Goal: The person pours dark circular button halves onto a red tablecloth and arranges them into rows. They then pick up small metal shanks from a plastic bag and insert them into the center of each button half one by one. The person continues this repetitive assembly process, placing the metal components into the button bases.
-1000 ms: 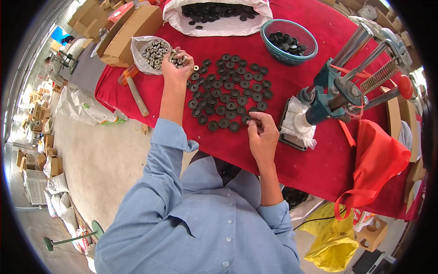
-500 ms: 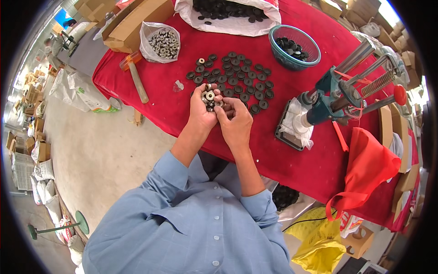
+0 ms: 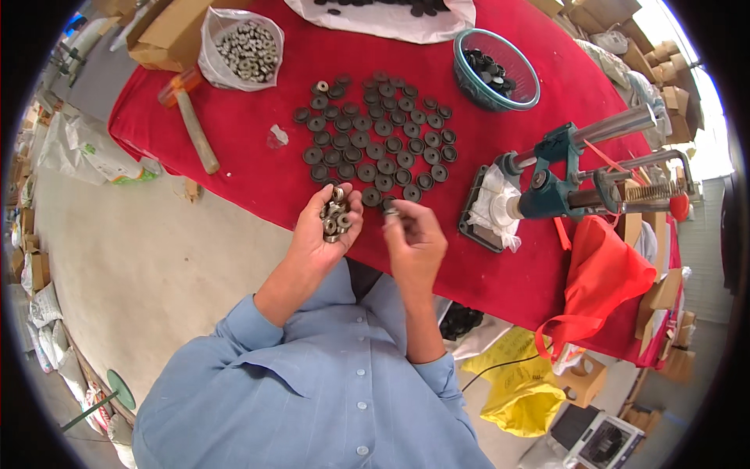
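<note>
My left hand (image 3: 306, 234) is cupped palm up around several small metal bearings (image 3: 336, 219). To its right, my right hand (image 3: 419, 238) pinches a bearing (image 3: 391, 212) between thumb and fingers, partly hidden and blurred. It is just above the near edge of a spread of black round discs (image 3: 360, 139) with raised rims, lying on the red cloth (image 3: 258, 168). At the far left of that spread, one disc carries a bearing (image 3: 322, 86) at its centre.
A bag of bearings (image 3: 248, 51) and a hammer (image 3: 195, 129) lie at the left. Behind the discs are a white sack (image 3: 406, 30) and a green bowl (image 3: 528, 76) holding more black pieces. A hand press (image 3: 547, 195) stands right, near a red bag (image 3: 601, 270).
My right hand has separated from the left and moved right with a bearing, to the near edge of the discs. The left hand has shifted slightly left and nearer. The view has shifted too.
</note>
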